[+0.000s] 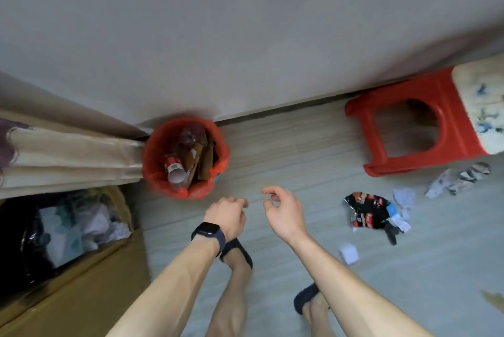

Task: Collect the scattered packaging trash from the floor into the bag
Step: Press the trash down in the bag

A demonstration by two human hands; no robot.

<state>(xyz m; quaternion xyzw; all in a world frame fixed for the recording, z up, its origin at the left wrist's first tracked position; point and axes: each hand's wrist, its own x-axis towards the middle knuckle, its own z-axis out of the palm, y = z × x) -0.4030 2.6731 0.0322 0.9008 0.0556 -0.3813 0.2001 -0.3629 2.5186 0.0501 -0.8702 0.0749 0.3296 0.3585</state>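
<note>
The left and bottom edges are cutting off the cardboard box (81, 282), and blur is obscuring the contents of the black bag (35, 241) inside it. The right edge is cropping the cushion (480, 107) on the red stool (425, 129). The back of the left grip (226, 216) is hiding its curled fingertips, so whether it is holding anything cannot be told. Print on the black wrapper (368, 211) is appearing too small to read.
</note>
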